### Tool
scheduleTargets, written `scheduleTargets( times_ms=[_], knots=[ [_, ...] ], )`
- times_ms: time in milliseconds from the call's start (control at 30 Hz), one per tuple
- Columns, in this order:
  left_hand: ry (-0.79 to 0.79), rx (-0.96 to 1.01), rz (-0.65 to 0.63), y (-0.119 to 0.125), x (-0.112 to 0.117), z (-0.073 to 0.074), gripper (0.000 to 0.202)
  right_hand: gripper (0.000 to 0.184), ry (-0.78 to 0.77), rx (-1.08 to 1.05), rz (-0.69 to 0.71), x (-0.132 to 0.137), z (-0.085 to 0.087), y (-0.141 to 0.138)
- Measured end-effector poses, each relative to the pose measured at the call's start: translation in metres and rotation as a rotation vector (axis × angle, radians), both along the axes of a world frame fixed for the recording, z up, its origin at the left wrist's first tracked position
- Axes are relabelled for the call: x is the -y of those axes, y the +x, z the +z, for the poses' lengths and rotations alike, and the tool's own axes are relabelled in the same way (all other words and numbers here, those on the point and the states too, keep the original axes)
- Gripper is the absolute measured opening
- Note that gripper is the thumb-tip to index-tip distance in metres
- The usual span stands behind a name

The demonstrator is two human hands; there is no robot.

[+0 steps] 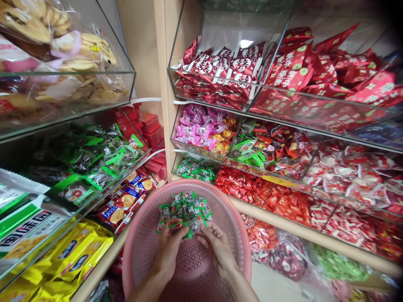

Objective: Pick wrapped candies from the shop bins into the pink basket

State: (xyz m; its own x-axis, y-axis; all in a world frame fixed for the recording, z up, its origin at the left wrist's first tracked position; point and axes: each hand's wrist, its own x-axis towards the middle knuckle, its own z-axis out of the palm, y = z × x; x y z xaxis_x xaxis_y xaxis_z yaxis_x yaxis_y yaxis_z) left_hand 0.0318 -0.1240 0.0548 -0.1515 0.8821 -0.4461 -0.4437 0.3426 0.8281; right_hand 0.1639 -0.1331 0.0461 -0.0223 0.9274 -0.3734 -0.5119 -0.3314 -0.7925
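A pink plastic basket (228, 209) with a perforated wall stands in front of me. On its far side lies a heap of small candies (185, 205) in clear wrappers with green ends. Inside the basket, my left hand (170, 241) is closed, thumb and fingers pinching one of these green-wrapped candies (189, 232). To its right, my right hand (217, 243) is closed too, its fingertips at the green end of a wrapper at the heap's near edge. The two hands are slightly apart.
Behind the basket, a bin (193, 168) holds similar green-wrapped candies. Clear-fronted shelves carry red packets (220, 63), pink-wrapped sweets (197, 128) and red sweets (236, 184). On the left are yellow packs (72, 251) and green-edged packets (78, 188). Plastic bags (286, 253) lie low at right.
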Motion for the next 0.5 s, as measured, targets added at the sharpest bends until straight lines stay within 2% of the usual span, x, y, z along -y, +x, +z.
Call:
scheduleTargets(
  times_ms=[133,333,500],
  knots=[
    [-0.085,0.046,-0.019,0.005,0.012,-0.009,0.048,0.03,0.086,0.197,0.049,-0.018,-0.005,0.017],
    [-0.14,0.093,-0.023,0.002,0.018,-0.01,0.05,0.031,0.26,0.542,0.084,-0.084,-0.023,0.048],
    [-0.175,0.062,-0.051,-0.001,0.02,-0.025,0.051,0.021,0.363,0.832,0.202,-0.128,-0.035,0.047]
  ],
)
